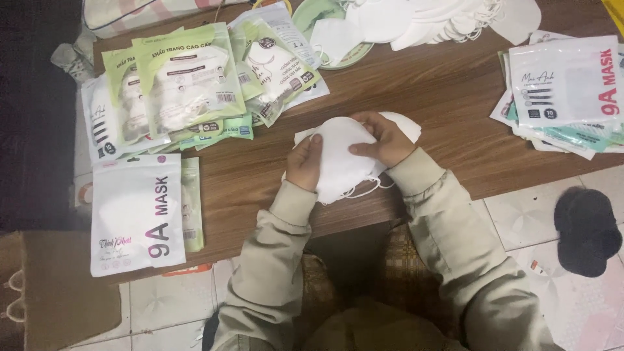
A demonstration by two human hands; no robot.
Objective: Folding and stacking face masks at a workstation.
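Observation:
My left hand point(304, 162) and my right hand point(383, 138) together hold a small stack of white face masks point(341, 159) over the near edge of a low brown wooden table point(448, 97). The left hand grips the stack's left side with the thumb on top. My right hand pinches the stack's upper right side. Thin white ear loops hang from the stack's lower edge. Both arms are in beige sleeves.
Filled green and white mask packets point(188, 84) are piled at the table's left, with a white packet point(136, 214) at the near left edge. More flat packets point(565, 84) lie at right. Loose white masks point(429, 19) heap at the back. A dark slipper point(587, 231) lies on the tiled floor.

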